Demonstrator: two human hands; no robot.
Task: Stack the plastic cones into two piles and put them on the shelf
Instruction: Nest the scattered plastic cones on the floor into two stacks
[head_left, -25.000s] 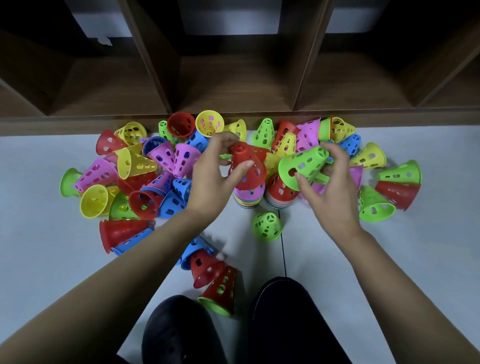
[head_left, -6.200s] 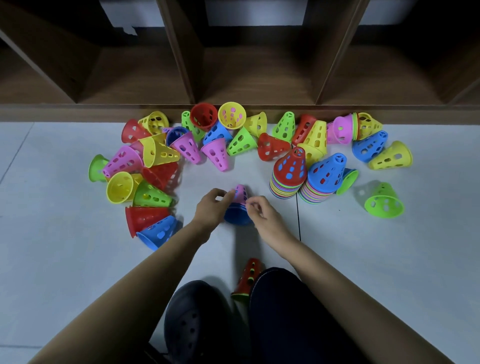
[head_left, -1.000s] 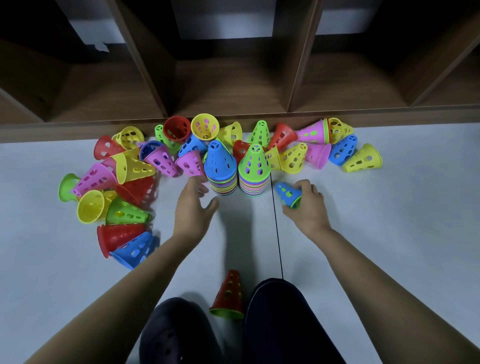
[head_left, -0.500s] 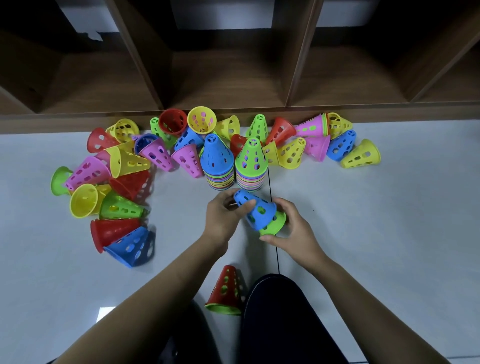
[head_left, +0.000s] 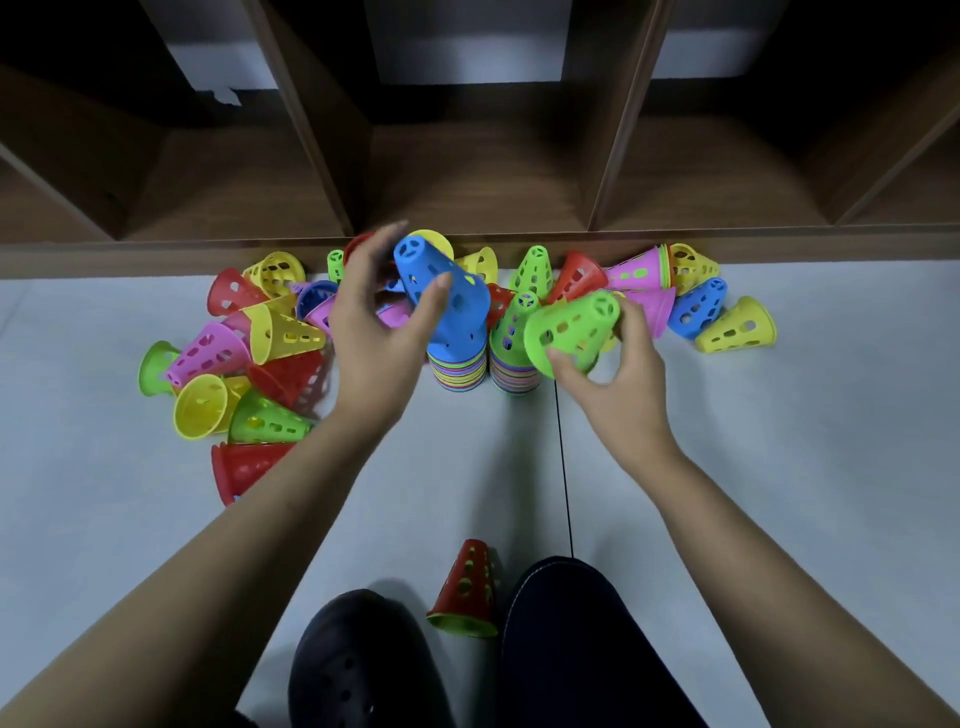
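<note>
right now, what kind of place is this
Probably an indoor playroom or sports storage corner: a low wooden cubby shelf, a pale tiled floor, and perforated plastic cones scattered before it.

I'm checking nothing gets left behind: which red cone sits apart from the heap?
The red cone standing upright near the person's shoe, with a green rim showing under it. The other red ones lie in the heap by the shelf.

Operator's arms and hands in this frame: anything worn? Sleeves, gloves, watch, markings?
Nothing worn on either. The left hand and right hand have no gloves, and no rings show. The left forearm and right forearm are bare down to the frame edge: no sleeves, watch, bands or markings. Below them are a black perforated clog and a dark trouser leg.
</note>
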